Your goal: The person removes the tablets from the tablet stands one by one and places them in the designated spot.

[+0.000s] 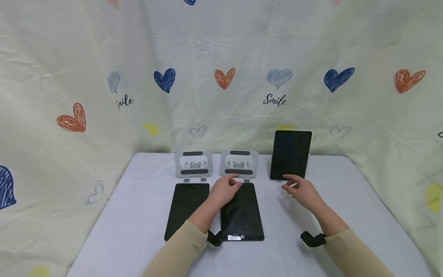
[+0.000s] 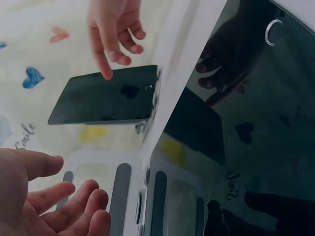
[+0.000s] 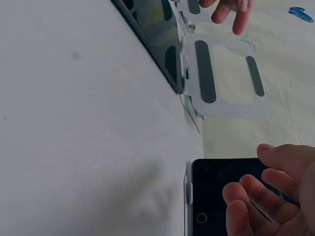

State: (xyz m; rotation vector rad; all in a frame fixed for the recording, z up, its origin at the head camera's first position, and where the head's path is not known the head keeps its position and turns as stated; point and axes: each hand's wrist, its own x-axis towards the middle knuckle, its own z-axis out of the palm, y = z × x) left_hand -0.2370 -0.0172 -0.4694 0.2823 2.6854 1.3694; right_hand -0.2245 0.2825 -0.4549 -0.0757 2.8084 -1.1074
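Observation:
Two dark tablets lie flat on the white table: one at the left (image 1: 187,209) and one in the middle (image 1: 242,211) (image 2: 236,123). A third tablet (image 1: 290,155) (image 2: 106,96) (image 3: 211,196) stands propped upright at the back right. My left hand (image 1: 231,185) (image 2: 59,201) hovers with relaxed fingers over the far edge of the middle tablet and holds nothing. My right hand (image 1: 290,184) (image 3: 266,196) is empty and loosely curled just in front of the standing tablet's lower edge; I cannot tell if it touches it.
Two empty silver stands with dark pads sit at the back, a left stand (image 1: 193,164) and a middle stand (image 1: 239,164) (image 3: 226,78), each behind a flat tablet. A heart-printed cloth (image 1: 69,96) walls in the table on three sides.

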